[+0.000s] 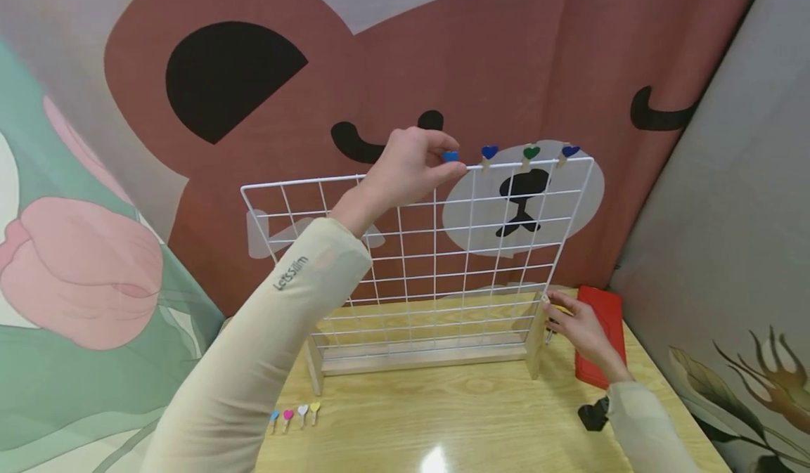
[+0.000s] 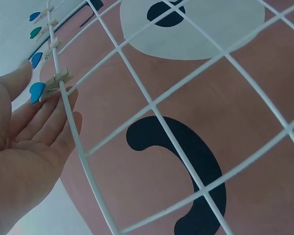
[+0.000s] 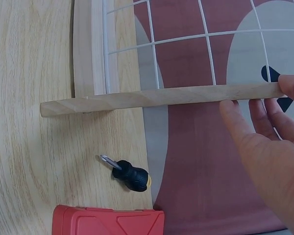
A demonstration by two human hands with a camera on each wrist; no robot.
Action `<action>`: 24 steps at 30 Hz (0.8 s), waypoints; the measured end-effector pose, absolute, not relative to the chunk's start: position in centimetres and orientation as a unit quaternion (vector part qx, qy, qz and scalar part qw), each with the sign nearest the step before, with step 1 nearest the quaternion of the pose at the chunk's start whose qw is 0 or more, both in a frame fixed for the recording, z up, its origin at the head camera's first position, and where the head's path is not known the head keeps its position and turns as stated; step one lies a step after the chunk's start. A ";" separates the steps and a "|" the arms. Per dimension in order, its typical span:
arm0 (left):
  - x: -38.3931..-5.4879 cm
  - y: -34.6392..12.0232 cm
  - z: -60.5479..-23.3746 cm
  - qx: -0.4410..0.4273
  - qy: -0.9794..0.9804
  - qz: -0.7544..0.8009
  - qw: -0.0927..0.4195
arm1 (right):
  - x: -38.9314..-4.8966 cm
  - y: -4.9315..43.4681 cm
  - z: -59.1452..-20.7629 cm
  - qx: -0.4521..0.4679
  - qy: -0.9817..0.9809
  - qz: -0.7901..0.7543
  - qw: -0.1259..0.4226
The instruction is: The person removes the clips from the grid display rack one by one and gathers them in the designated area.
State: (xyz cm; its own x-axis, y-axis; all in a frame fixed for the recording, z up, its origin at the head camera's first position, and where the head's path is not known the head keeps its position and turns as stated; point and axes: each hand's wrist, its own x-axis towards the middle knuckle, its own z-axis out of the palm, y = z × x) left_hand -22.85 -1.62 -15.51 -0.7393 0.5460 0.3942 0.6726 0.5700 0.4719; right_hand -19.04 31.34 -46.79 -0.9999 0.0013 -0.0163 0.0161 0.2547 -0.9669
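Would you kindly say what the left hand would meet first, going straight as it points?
The left hand, beside the light-blue heart clothespin, would probably first meet the dark-blue heart clothespin just beyond it on the top rail, though depth is unclear.

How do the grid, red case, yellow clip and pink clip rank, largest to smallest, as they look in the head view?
1. Grid
2. Red case, partly hidden
3. Yellow clip and pink clip: they look alike, so unranked
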 end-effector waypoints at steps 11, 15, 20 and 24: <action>-23.1 -1.5 -15.6 -0.323 -0.883 -0.324 0.110 | -18.8 31.3 -46.7 0.003 0.789 -0.614 0.003; -23.0 -1.5 -15.7 -0.312 -0.880 -0.340 0.117 | -18.7 31.3 -46.5 0.002 0.791 -0.612 0.003; -22.7 -1.4 -15.6 -0.296 -0.878 -0.357 0.119 | -18.6 31.4 -46.4 0.004 0.789 -0.614 0.007; -22.6 -1.3 -15.5 -0.297 -0.878 -0.355 0.120 | -18.6 31.4 -46.4 0.006 0.789 -0.615 0.008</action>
State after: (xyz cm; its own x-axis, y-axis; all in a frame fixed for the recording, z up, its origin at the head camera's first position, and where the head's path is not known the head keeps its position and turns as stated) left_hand -22.59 -1.28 -15.54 -0.7943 0.4368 0.4223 0.6075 0.5707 0.5524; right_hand -18.59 31.40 -46.44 -0.9998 -0.0007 -0.0196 0.0188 0.2446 -0.9694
